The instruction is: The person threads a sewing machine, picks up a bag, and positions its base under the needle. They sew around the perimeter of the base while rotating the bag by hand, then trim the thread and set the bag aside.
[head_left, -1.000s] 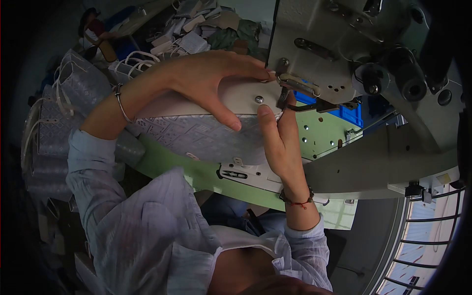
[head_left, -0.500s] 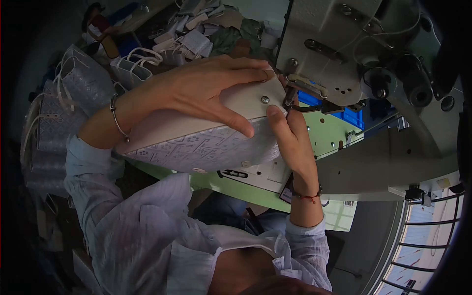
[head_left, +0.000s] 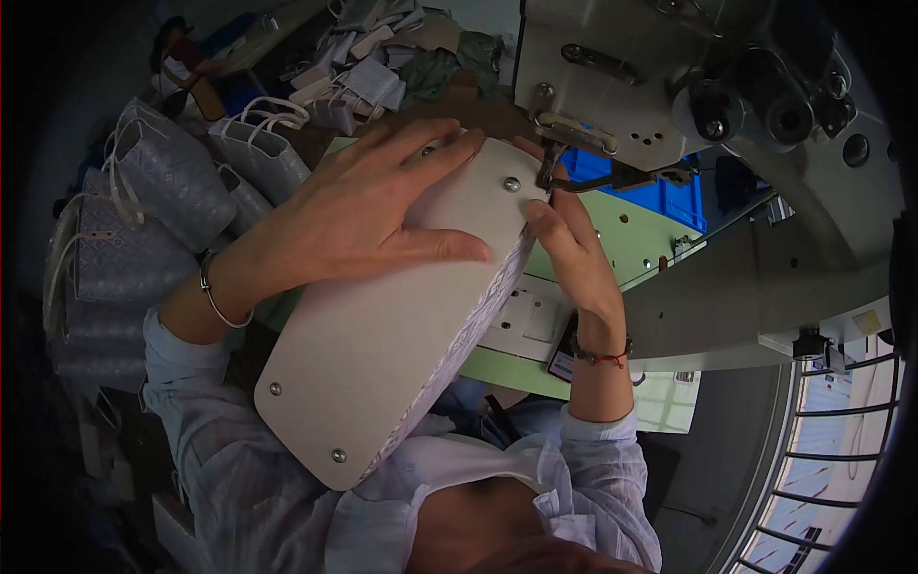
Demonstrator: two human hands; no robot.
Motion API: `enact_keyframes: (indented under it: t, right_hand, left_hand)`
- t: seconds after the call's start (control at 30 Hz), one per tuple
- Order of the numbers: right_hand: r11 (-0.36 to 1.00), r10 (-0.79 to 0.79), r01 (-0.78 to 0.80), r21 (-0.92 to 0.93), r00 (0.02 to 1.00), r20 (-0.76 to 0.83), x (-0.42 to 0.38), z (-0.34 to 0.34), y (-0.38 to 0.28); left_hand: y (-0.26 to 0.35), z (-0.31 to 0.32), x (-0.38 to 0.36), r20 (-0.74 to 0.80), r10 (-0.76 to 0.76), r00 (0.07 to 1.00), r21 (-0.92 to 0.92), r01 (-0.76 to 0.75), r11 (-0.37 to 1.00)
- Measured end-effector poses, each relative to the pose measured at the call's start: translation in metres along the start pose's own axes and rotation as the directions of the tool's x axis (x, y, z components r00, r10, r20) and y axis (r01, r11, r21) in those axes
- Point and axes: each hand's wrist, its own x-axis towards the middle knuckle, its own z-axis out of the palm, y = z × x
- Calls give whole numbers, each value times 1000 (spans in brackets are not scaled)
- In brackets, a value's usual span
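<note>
A handbag [head_left: 402, 316] lies tilted, its pale, smooth base turned up, with round metal studs near the corners. Its silvery patterned side [head_left: 449, 340] shows as a narrow strip along the right. Across the upper part of the base rests my left hand [head_left: 373, 206], fingers spread and thumb stretched out. My right hand [head_left: 572, 247] grips the upper right edge, thumb on top and other fingers largely hidden behind. That corner sits at the presser foot [head_left: 549, 172] of a sewing machine [head_left: 612, 105]; the needle point cannot be made out.
Several silvery bags [head_left: 172, 172] with pale handles stand at the left. Behind is a heap of bags and pieces [head_left: 368, 81]. A blue crate [head_left: 636, 187] stands beyond the green tabletop [head_left: 622, 225]. Another person [head_left: 182, 67] sits at the far left. A barred window [head_left: 822, 459] is at lower right.
The handbag has turned so its base faces me more and its near end has swung down towards my body. My left hand has turned with it; my right hand stays at the corner.
</note>
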Motion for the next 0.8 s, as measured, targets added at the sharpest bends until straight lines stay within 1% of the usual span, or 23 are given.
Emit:
enact_keyframes:
  t: [0.03, 0.07, 0.1, 0.17, 0.2, 0.23, 0.3, 0.43, 0.5, 0.53, 0.57, 0.6, 0.63, 0.67, 0.7, 0.73, 0.8]
  right_hand:
    - [999, -52, 52, -1, 999, -4, -1, 3, -1]
    - [995, -104, 104, 2, 995, -8, -6, 3, -1]
    - [995, -99, 99, 7, 995, -3, -11, 2, 0]
    - [983, -168, 167, -82, 986, -12, -15, 8, 1]
    - [984, -164, 162, -79, 986, -11, -18, 11, 1]
    - [982, -178, 175, -68, 983, -42, -20, 16, -1]
    - [981, -191, 187, -56, 979, -73, -25, 25, 0]
    - [978, -203, 206, 6, 967, -156, -28, 42, 2]
    - [977, -193, 207, 56, 962, -192, -27, 47, 1]
    - [976, -185, 205, 79, 960, -209, -26, 48, 2]
    - [974, -176, 203, 100, 958, -226, -25, 49, 2]
    - [972, -168, 202, 123, 956, -239, -25, 50, 1]
    - [969, -164, 204, 140, 953, -253, -25, 50, 1]
    - [967, -155, 201, 155, 952, -264, -25, 51, 2]
    - [965, -149, 200, 171, 950, -275, -24, 52, 2]
    - [963, -144, 200, 180, 948, -284, -25, 54, 3]
    - [962, -134, 196, 193, 946, -295, -25, 57, 3]
  left_hand:
    - [0, 1, -2, 1, -3, 1000, -4, 3, 1000]
    - [4, 5, -2, -53, -5, 999, -3, 5, 1000]
    - [8, 8, -1, -107, -7, 994, -1, 7, 1000]
    - [10, 5, -1, -92, -34, 995, -30, 31, 999]
    - [11, 2, -1, -76, -54, 996, -54, 50, 997]
    - [12, 1, -1, -71, -57, 996, -55, 54, 997]
    - [16, -1, -1, -35, -116, 993, -17, 116, 993]
    - [11, 2, -10, -58, -126, 990, -50, 124, 991]
    - [6, 8, -29, -211, -164, 964, -359, 79, 930]
    - [6, 19, -44, -215, -158, 964, -353, 74, 933]
    - [11, 35, -64, -320, -186, 929, -733, -119, 670]
    - [29, 38, -81, -217, -373, 902, -916, -56, 397]
    - [48, 42, -99, -104, -544, 833, -994, -77, 72]
    - [63, 51, -116, -10, -603, 797, -981, -124, -147]
    - [78, 64, -132, 50, -628, 777, -946, -165, -279]
    - [87, 72, -145, 84, -637, 766, -907, -206, -367]
    - [93, 86, -161, 114, -641, 759, -858, -250, -448]
